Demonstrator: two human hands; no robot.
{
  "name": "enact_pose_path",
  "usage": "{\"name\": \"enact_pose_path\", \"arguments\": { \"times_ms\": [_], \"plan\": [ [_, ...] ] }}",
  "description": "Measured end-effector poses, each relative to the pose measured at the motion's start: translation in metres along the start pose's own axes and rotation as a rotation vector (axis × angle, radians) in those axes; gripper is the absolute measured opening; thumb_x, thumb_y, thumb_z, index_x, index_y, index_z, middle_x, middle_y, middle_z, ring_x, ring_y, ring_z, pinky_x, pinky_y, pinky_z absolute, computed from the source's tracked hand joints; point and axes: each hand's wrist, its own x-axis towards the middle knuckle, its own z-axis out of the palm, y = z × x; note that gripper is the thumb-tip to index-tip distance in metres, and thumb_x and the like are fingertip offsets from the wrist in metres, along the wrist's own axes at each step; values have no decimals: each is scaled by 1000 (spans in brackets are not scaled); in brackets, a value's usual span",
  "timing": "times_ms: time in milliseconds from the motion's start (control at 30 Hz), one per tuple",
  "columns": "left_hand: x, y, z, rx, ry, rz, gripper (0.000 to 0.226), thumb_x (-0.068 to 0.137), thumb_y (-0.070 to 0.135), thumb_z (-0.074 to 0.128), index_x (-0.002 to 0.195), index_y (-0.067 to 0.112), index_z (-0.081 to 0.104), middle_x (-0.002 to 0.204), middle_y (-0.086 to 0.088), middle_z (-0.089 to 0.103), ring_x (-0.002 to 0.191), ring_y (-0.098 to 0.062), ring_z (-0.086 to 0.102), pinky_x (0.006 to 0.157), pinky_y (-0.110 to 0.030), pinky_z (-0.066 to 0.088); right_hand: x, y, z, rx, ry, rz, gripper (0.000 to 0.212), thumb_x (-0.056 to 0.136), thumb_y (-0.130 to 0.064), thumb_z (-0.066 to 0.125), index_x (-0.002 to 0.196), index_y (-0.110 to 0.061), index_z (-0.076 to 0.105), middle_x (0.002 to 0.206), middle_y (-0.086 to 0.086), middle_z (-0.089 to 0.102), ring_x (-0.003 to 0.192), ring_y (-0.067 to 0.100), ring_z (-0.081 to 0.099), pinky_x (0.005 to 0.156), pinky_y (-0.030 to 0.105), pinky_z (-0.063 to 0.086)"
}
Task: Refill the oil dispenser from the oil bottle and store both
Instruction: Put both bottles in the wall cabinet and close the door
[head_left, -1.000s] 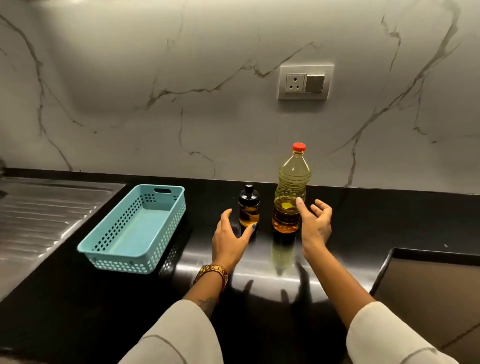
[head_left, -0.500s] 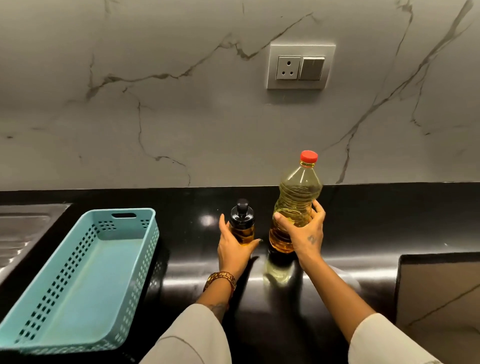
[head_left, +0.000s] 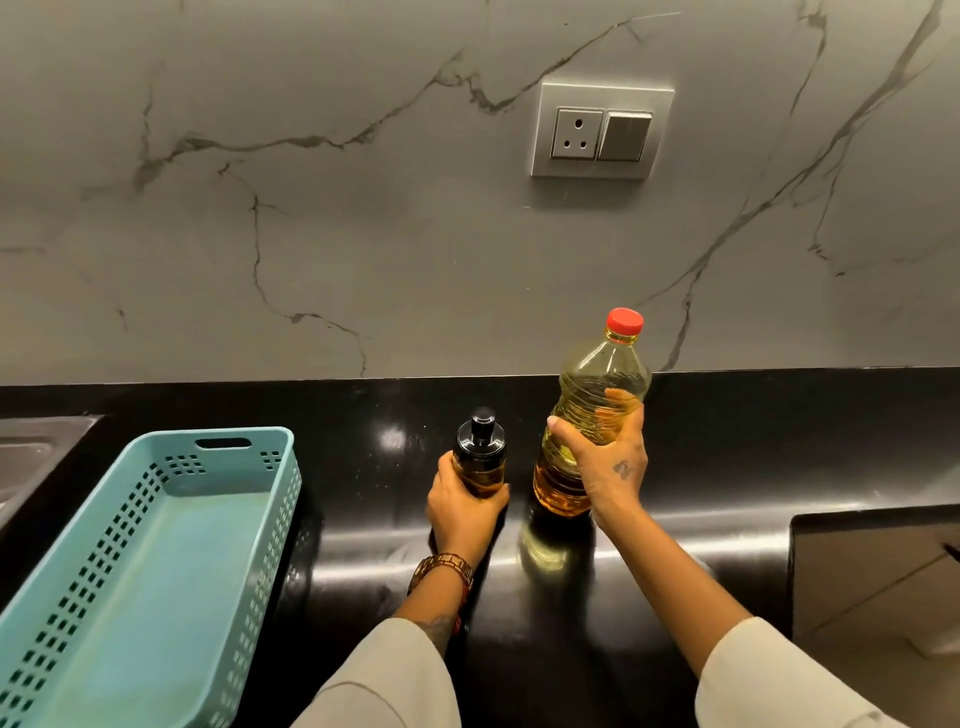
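Two pale sleeves came in from the bottom edge, forearms reaching out over the black table (head_left: 727, 467). At the near left a teal basket (head_left: 156, 571) with perforated walls sat on the table, nothing in it, well apart from the bottles. The left wrist wore a gold bracelet (head_left: 441, 569). Beyond it the left hand (head_left: 462, 512) had its grip closed around the lower body of the dispenser (head_left: 480, 460), thumb on the left side, fingers wrapped to the right; the dispenser stood upright with its black cap on and amber oil inside. Just beside it to the right, the right hand (head_left: 610, 467) had its grip curled round the middle of the bottle (head_left: 592, 415), which stood roughly upright with its red cap (head_left: 625, 322) on, partly full of oil. Whether its base touched the table was unclear. Behind rose the marble wall, carrying a socket (head_left: 602, 132).
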Motion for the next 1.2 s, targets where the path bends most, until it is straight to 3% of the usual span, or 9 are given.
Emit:
{"name": "enact_pose_path", "arguments": {
  "times_ms": [133, 300, 500, 700, 933, 1067, 1133, 1200],
  "plan": [
    [1, 2, -2, 10, -14, -7, 59, 59, 24, 84, 109, 18, 53, 102, -3, 65, 95, -20, 61, 84, -31, 49, 2, -5, 0, 15, -18, 19, 65, 64, -38, 81, 108, -41, 34, 108, -2, 54, 102, 18, 52, 84, 32, 42],
    [-1, 13, -9, -2, -17, 4, 58, 60, 24, 85, 109, 16, 54, 104, -5, 64, 97, -21, 61, 84, -30, 50, 1, -17, 0, 56, -61, 27, 68, 62, -39, 82, 114, -37, 39, 109, -1, 56, 105, 21, 55, 90, 39, 46],
    [-6, 38, -28, 5, -44, 69, 53, 59, 23, 85, 101, 18, 54, 99, -1, 64, 91, -16, 61, 80, -24, 48, 0, -46, -12, 111, -100, -50, 76, 63, -38, 82, 125, -31, 39, 110, 0, 56, 105, 20, 54, 92, 41, 46],
    [-14, 83, -56, 21, -21, 144, 56, 58, 25, 85, 104, 17, 56, 97, 0, 66, 91, -17, 63, 83, -31, 52, 4, -102, -39, 148, -124, -132, 75, 58, -43, 83, 120, -36, 42, 111, 1, 59, 107, 24, 56, 95, 46, 46],
    [-35, 148, -82, 32, 15, 252, 60, 60, 28, 86, 109, 15, 56, 99, 2, 62, 89, -11, 57, 79, -21, 45, 3, -170, -80, 247, -209, -172, 102, 32, -60, 83, 123, -42, 40, 117, 4, 59, 108, 29, 56, 92, 52, 48],
    [-47, 175, -94, 33, -17, 280, 63, 57, 30, 88, 110, 15, 58, 102, -1, 66, 95, -16, 61, 81, -23, 48, -8, -202, -106, 305, -297, -199, 91, 37, -45, 86, 119, -34, 46, 110, 1, 63, 104, 25, 59, 92, 48, 49],
    [-51, 197, -105, 41, -61, 278, 60, 57, 31, 88, 108, 17, 59, 99, 1, 65, 93, -15, 60, 80, -23, 46, -6, -224, -115, 381, -352, -202, 75, 52, -25, 87, 118, -25, 49, 101, 0, 66, 93, 20, 64, 78, 38, 55],
    [-73, 263, -138, -37, -27, 410, 59, 57, 29, 88, 108, 18, 60, 100, 0, 66, 94, -16, 61, 84, -26, 49, -26, -291, -160, 468, -386, -330, 56, 67, -9, 78, 115, -20, 50, 91, -3, 65, 79, 11, 63, 58, 25, 51]
  ]
}}
